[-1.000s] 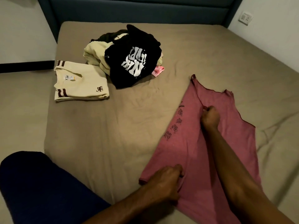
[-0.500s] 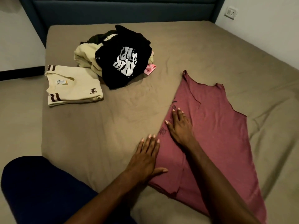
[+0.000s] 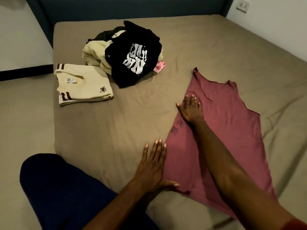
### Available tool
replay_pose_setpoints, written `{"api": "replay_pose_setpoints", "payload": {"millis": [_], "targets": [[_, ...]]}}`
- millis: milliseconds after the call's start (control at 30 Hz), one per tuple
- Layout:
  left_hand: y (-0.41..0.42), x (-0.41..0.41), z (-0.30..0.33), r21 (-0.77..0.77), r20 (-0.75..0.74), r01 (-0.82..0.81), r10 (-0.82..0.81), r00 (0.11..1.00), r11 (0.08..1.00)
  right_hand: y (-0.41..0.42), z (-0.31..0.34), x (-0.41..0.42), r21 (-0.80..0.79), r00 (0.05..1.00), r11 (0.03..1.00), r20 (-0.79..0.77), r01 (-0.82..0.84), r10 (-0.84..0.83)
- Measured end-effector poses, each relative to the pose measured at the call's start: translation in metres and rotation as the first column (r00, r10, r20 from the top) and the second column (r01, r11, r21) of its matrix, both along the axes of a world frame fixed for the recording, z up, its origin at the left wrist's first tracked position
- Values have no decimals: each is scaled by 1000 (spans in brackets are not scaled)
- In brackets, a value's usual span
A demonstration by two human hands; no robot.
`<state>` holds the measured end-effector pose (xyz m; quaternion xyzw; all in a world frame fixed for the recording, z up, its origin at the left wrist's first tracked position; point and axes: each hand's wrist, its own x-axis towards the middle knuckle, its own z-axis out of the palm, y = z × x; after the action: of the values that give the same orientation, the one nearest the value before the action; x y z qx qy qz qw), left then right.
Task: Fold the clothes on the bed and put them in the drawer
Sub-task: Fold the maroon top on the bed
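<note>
1. We see a wide bed with a taupe fitted sheet filling nearly the whole view, its dark blue padded headboard along the top edge.

2. Lying flat on the right half of the bed is a dusty pink sleeveless cotton top, straps pointing toward the headboard, hem toward us. Its left side looks already folded inward, giving a straight edge with small dark printed motifs beside it.

3. Near the headboard sits a loose heap of unfolded clothes, topped by a black T-shirt with white lettering, with cream fabric and a scrap of pink beneath.

4. Just left of the heap lies a folded cream shirt with brown striped cuffs, apparently finished.

5. Our right hand rests flat on the upper part of the pink top, fingers straight and slightly spread, pressing cloth to sheet.

6. Our left hand lies flat at the folded edge near the hem, fingers straight and close together on the sheet, thumb stretched out sideways onto the pink cloth.

7. We judge the step to be smoothing this fold. To do it well, we would sweep both palms along the edge, keep it straight, and push out wrinkles before folding the other side.

8. No drawer is in view.
</note>
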<state>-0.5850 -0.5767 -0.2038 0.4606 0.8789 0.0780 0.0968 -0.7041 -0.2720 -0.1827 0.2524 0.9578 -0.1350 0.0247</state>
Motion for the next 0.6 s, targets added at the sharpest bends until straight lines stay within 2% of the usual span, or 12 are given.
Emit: {"api": "replay_pose_setpoints", "payload": {"millis": [133, 200, 267, 400, 500, 533, 600], "targets": [[-4, 10, -4, 20, 12, -89, 89, 996, 996, -65, -9, 72, 71, 998, 996, -41, -49, 52], [-6, 13, 2, -22, 52, -121, 122, 991, 992, -103, -18, 117, 122, 993, 990, -78, -75, 85], [-10, 16, 10, -80, 111, -118, 127, 986, 990, -136, -25, 161, 153, 992, 985, -82, -85, 98], [-16, 12, 13, -152, 111, -83, 101, 989, 985, -170, -31, 217, 213, 978, 966, -121, -144, 172], [-17, 12, 13, -76, 131, -84, 94, 987, 994, -172, -22, 241, 147, 967, 972, -154, -181, 203], [-14, 14, 17, -31, 128, -85, 89, 988, 996, -167, -17, 251, 74, 966, 987, -208, -142, 154], [-6, 17, 24, 87, 104, -78, 69, 992, 993, -154, -9, 274, -64, 949, 997, -311, 40, -58]]}}
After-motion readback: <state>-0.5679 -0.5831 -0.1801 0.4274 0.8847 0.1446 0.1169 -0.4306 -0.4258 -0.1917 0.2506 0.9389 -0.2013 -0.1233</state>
